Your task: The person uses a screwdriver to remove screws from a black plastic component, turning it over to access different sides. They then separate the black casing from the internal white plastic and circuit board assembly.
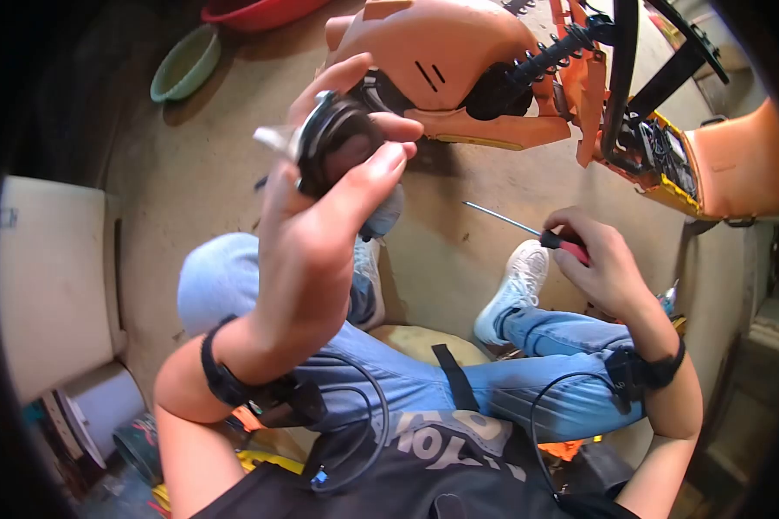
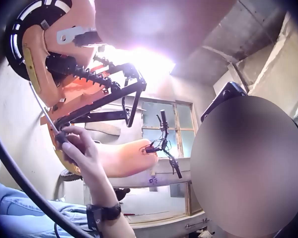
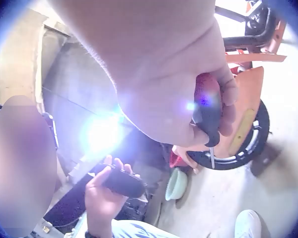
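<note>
Raised in front of the chest, my left hand (image 1: 307, 246) holds a round black part (image 1: 342, 138) with a shiny metal edge and a pale tab sticking out at its side. Fingers curve along its far side, and the thumb lies against its near face. The right wrist view shows this dark part (image 3: 125, 182) as a flat oval in the left palm. My right hand (image 1: 610, 268) grips a screwdriver (image 1: 569, 249) by its red and black handle, above the right knee. Its thin metal shaft points forward and left, the tip apart from the round part.
An orange two-wheeler (image 1: 459, 52) stands ahead, with a black shock absorber (image 1: 550, 60) and frame bars exposed. A red basin (image 1: 260, 12) and a pale green basin (image 1: 186, 65) sit at the far left. A white panel (image 1: 56, 268) stands at the left, and a white shoe (image 1: 518, 281) is on the floor.
</note>
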Available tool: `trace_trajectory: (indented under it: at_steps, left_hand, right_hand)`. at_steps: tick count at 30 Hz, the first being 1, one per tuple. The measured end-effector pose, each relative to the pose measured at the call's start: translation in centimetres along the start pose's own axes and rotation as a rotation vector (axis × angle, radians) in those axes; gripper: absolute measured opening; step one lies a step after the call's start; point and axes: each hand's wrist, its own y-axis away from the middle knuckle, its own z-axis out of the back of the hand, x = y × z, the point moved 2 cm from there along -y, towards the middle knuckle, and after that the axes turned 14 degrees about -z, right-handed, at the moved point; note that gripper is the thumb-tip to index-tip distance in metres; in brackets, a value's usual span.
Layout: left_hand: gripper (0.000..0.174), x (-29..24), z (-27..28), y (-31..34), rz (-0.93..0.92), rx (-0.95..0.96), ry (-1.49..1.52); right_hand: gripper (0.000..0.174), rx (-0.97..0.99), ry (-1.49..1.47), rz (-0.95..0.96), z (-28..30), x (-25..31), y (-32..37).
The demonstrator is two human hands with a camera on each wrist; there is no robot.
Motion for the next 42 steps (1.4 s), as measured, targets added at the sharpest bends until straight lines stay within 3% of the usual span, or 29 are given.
trace_trajectory:
  at_steps: [2,4,9,12,26,42]
  left_hand:
    - [0.057,0.4,0.2,0.0,0.084,-0.045,0.024]
    - [0.053,0.9,0.5,0.3,0.193,-0.086,0.081]
    - [0.051,1.3,0.9,0.5,0.201,-0.105,0.098]
    - [0.037,1.2,0.7,0.4,0.08,-0.094,0.145]
    - [0.042,0.6,1.2,0.7,0.18,-0.042,0.166]
    - [0.042,1.0,1.1,0.6,0.196,-0.016,0.174]
  right_hand:
    - [0.031,0.083,0.054,-0.119,-1.5,-0.9,-1.7]
    - [0.033,0.109,0.088,-0.107,-3.4,-2.8,-4.1]
    - [0.031,0.052,0.245,-0.167,-7.9,-5.9,-9.5]
    - [0.024,0.015,0.276,-0.127,-10.2,-7.8,-11.6]
    - [0.022,0.064,0.255,-0.159,-15.9,-9.8,-12.2]
    - [0.021,0.034,0.383,-0.212,-15.6,-8.7,-12.0]
